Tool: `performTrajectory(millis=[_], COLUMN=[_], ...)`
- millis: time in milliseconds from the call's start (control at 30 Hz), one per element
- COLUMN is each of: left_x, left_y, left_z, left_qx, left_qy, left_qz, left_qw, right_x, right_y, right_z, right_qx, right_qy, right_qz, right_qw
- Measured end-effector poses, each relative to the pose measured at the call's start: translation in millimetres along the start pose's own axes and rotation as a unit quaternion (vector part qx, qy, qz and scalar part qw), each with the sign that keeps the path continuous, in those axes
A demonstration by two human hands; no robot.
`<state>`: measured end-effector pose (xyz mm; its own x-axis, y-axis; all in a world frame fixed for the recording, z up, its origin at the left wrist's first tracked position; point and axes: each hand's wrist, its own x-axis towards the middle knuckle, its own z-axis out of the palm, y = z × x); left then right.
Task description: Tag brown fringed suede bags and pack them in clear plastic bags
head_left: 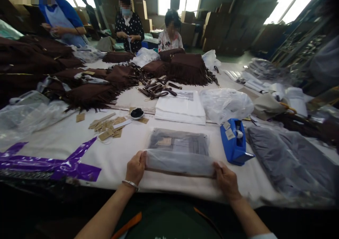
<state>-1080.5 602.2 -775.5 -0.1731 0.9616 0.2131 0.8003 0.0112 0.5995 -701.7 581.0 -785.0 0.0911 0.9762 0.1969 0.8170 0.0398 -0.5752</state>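
Behind the cream, cloth-covered tabletop, brown cardboard boxes are stacked. Near its front edge, a flat, translucent plastic bag with grey contents is pinched at both ends by the nearly closed left hand and right hand. Toward the left edge, fringed dark-brown bags are heaped.

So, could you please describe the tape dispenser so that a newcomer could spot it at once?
On the pale table, find the grey bagged package held by the left hand and right hand. The tape dispenser stands just right of it, beyond the right hand. Its blue body sets it apart from the clear plastic behind and grey bundle beside it.
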Motion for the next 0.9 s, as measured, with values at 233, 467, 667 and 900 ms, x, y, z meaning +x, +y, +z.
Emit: performTrajectory(millis=[233,467,667,900], left_x=[22.5,33.2,42.7,46.2], left_y=[-1.9,71.6,87.5,84.1], left_z=[-25.9,-28.0,17.9,28.2], left_qx=[0.041,0.035,0.069,0.031], left_qy=[-0.02,0.028,-0.121,-0.115], left_qz=[-0.059,0.294,0.324,0.275], left_qw=[0.997,0.955,0.936,0.954], right_x=[-11.4,-5.2,-2.9,5.3], right_y=[-33.4,-38.8,-35.8,-12.3], right_z=[6.7,7.9,6.9,-11.1], right_qx=[-0.203,-0.243,-0.086,0.092], right_qy=[-0.076,-0.099,-0.09,-0.025], right_qz=[0.013,0.046,0.109,0.184], right_qw=[0.976,0.964,0.986,0.978])
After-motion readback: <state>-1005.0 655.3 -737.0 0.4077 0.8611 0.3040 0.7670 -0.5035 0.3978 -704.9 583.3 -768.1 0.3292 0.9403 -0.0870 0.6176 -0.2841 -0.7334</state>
